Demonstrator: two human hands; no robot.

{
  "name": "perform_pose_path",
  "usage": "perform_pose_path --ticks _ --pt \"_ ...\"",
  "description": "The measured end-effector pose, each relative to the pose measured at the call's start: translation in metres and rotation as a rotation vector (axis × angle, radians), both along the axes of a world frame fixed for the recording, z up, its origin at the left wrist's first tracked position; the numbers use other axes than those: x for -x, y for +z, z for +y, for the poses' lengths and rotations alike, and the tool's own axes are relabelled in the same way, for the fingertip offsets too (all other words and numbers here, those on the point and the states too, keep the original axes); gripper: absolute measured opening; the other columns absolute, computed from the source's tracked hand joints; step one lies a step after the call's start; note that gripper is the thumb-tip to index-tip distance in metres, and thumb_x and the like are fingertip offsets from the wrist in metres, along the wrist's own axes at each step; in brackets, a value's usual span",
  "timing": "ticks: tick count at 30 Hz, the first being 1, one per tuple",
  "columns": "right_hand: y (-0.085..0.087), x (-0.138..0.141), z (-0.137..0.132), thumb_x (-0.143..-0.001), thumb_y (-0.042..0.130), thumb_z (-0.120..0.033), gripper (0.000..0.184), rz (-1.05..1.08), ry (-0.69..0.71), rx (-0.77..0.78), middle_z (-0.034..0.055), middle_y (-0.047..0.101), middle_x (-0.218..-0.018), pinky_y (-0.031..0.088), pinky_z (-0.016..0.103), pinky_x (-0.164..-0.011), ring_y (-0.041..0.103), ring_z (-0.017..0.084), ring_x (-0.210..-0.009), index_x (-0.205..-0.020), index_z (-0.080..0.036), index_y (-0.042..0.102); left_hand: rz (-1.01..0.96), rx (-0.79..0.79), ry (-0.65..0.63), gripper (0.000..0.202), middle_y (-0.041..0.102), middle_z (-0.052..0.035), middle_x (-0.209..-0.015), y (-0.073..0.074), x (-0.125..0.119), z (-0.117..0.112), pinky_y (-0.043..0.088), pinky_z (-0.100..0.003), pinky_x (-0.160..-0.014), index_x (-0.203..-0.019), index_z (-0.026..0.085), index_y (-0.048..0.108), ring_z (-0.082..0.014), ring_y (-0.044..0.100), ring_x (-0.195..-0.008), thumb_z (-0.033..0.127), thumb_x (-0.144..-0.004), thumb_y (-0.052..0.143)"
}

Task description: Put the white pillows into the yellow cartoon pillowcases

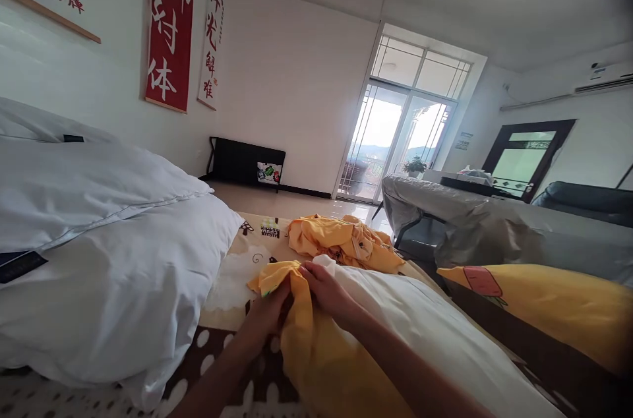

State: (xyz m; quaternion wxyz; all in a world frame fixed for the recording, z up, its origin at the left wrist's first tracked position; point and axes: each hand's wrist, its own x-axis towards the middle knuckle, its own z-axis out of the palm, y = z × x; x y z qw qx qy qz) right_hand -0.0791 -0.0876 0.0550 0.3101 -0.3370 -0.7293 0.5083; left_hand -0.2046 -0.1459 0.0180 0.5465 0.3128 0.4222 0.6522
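Two hands (274, 306) (324, 287), fingers (307, 268) clamped on yellow cloth (299, 322), red banner (171, 29) reading 神附体

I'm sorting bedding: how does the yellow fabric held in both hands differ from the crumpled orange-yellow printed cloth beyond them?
The yellow fabric is gripped by the left hand and right hand; the crumpled orange-yellow printed cloth lies loose, untouched.

The yellow fabric is bunched at the hands and trails toward the camera; the printed cloth sits in a heap.

Both are soft and yellowish.
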Motion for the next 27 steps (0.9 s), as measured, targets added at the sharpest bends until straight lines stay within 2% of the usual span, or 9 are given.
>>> perform_pose_path --ticks 3,7,10,13,15,19,21,23,27 --pt "-0.003 0.008 0.001 -0.082 0.050 -0.046 0.029 -0.077 -0.017 -0.180 -0.0015 0.051 -0.071 0.038 0.023 -0.060 0.045 0.011 -0.068 -0.071 -0.019 0.048 -0.083 0.004 -0.067 0.039 0.059 0.0002 -0.064 0.004 0.002 -0.003 0.035 -0.020 -0.048 -0.083 0.015 0.066 -0.0102 0.048 -0.053 0.047 -0.063 0.077" --pt "0.002 0.002 -0.009 -0.087 0.045 -0.036 0.018 -0.178 0.105 -0.276 0.0011 0.059 -0.085 0.043 0.024 -0.066 0.053 0.013 -0.077 -0.087 -0.020 0.054 -0.280 -0.065 -0.066 0.031 0.064 -0.0028 -0.074 0.009 0.015 -0.001 0.043 -0.021 -0.058 -0.083 0.013 0.065 -0.0120 0.056 -0.063 0.030 -0.061 0.079" --pt "-0.003 -0.013 -0.025 -0.089 0.046 -0.031 0.016 -0.340 0.099 -0.626 0.0031 0.061 -0.096 0.044 0.028 -0.075 0.055 0.016 -0.085 -0.098 -0.022 0.056 -0.361 -0.023 -0.053 0.012 0.064 -0.0041 -0.074 0.016 0.032 0.000 0.045 -0.021 -0.056 -0.082 0.012 0.064 -0.0132 0.059 -0.063 0.018 -0.072 0.068" --pt "-0.028 -0.033 -0.031 -0.086 0.052 -0.029 0.020 -0.527 -0.041 -1.108 0.0067 0.062 -0.100 0.042 0.037 -0.085 0.054 0.021 -0.092 -0.104 -0.020 0.055 -0.428 -0.003 0.036 0.008 0.063 -0.0037 -0.071 0.024 0.047 -0.002 0.046 -0.022 -0.053 -0.078 0.012 0.062 -0.0127 0.059 -0.059 0.009 -0.079 0.054" --pt "-0.052 -0.049 -0.027 -0.087 0.050 -0.025 0.017 -0.631 -0.157 -1.371 0.0090 0.063 -0.094 0.042 0.036 -0.080 0.056 0.022 -0.088 -0.101 -0.018 0.055 -0.478 -0.004 0.090 0.011 0.062 -0.0032 -0.069 0.028 0.054 -0.002 0.047 -0.022 -0.051 -0.076 0.012 0.060 -0.0117 0.057 -0.055 0.007 -0.080 0.051" --pt "-0.090 -0.086 -0.017 -0.090 0.037 -0.009 0.023 -0.683 -0.228 -1.655 0.0050 0.061 -0.071 0.038 0.031 -0.064 0.055 0.016 -0.066 -0.088 -0.017 0.058 -0.531 0.038 0.140 0.014 0.063 -0.0054 -0.071 0.028 0.062 0.001 0.049 -0.023 -0.052 -0.076 0.011 0.059 -0.0129 0.059 -0.056 0.005 -0.082 0.048" --pt "-0.098 -0.105 -0.016 -0.091 0.035 -0.009 0.026 -0.675 -0.148 -1.652 0.0035 0.061 -0.067 0.037 0.030 -0.062 0.054 0.015 -0.061 -0.085 -0.018 0.058 -0.544 0.031 0.145 0.015 0.065 -0.0075 -0.076 0.024 0.067 0.006 0.052 -0.025 -0.057 -0.079 0.010 0.060 -0.0154 0.063 -0.063 0.005 -0.082 0.046" --pt "-0.098 -0.122 -0.014 -0.093 0.035 -0.013 0.028 -0.690 -0.093 -1.524 0.0035 0.062 -0.068 0.036 0.030 -0.059 0.054 0.015 -0.061 -0.080 -0.020 0.059 -0.561 0.021 0.157 0.017 0.066 -0.0081 -0.077 0.019 0.075 0.011 0.053 -0.025 -0.059 -0.080 0.010 0.061 -0.0163 0.064 -0.066 0.004 -0.083 0.045" --pt "-0.085 -0.144 -0.006 -0.095 0.036 -0.029 0.032 -0.757 -0.204 -0.930 0.0026 0.063 -0.071 0.036 0.028 -0.059 0.057 0.016 -0.065 -0.071 -0.021 0.055 -0.573 0.001 0.211 0.018 0.067 -0.0079 -0.078 0.011 0.095 0.018 0.054 -0.026 -0.058 -0.082 0.011 0.062 -0.0165 0.064 -0.066 0.005 -0.082 0.044"
